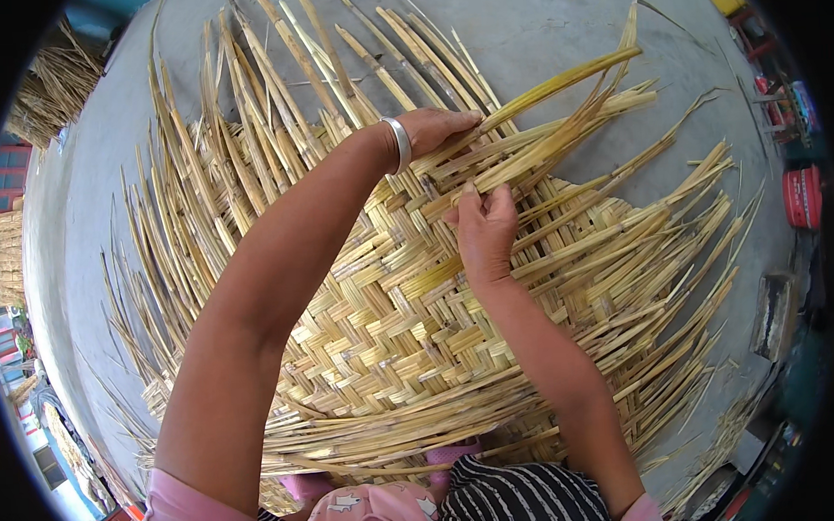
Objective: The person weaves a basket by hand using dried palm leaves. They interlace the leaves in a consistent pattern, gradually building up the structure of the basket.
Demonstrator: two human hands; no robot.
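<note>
A large woven mat [383,326] of flattened, straw-coloured reed strips lies before me, with long loose ends fanning out at its far, left and right sides. My left hand [438,131], a silver bangle at its wrist, reaches across to the far part of the weave. Its fingers are closed around yellowish reed strips [558,83] that stick out to the right; the fingertips are partly hidden. Nearer to me, my right hand [486,229] pinches another bundle of strips [533,160] between thumb and fingers, low over the woven surface.
Grey concrete floor [556,26] surrounds the mat. A bundle of dry stalks [53,85] stands at the far left. Along the right lie a red container [802,196] and a grey block-like object [773,315]. Pink shoes [453,452] show at the mat's near edge.
</note>
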